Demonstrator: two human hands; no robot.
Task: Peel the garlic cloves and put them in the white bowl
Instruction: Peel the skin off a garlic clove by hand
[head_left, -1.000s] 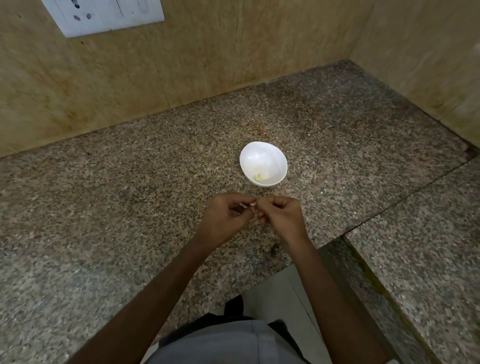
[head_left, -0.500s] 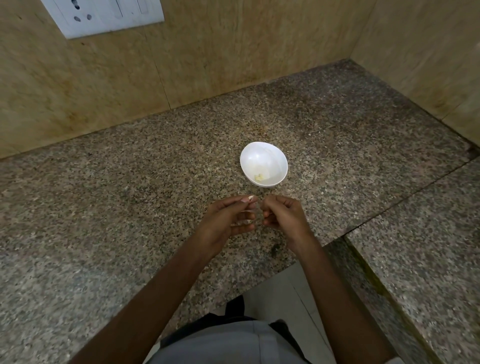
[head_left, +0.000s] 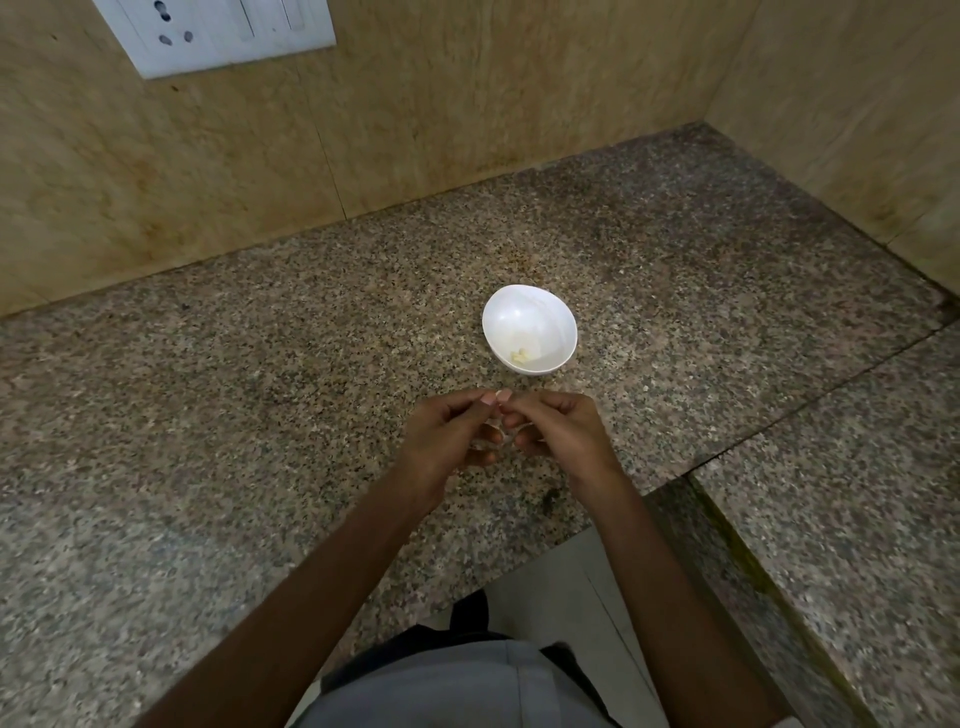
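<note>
A small white bowl (head_left: 530, 325) stands on the speckled granite counter (head_left: 260, 364), with a few pale peeled garlic pieces (head_left: 519, 356) at its bottom. Just in front of the bowl, my left hand (head_left: 447, 436) and my right hand (head_left: 561, 431) meet fingertip to fingertip above the counter. Both have curled fingers pinching a small garlic clove (head_left: 503, 396), of which only a pale tip shows between the fingertips. The rest of the clove is hidden by my fingers.
Beige stone walls close the counter at the back and right. A white switch and socket plate (head_left: 218, 31) hangs on the back wall. A second granite slab (head_left: 831, 493) adjoins at the right, past a seam. The counter's front edge runs just below my wrists.
My hands drew slightly apart half a second ago with the left fingers stretched out, and now they have closed together again at the fingertips. The bowl has not moved.
</note>
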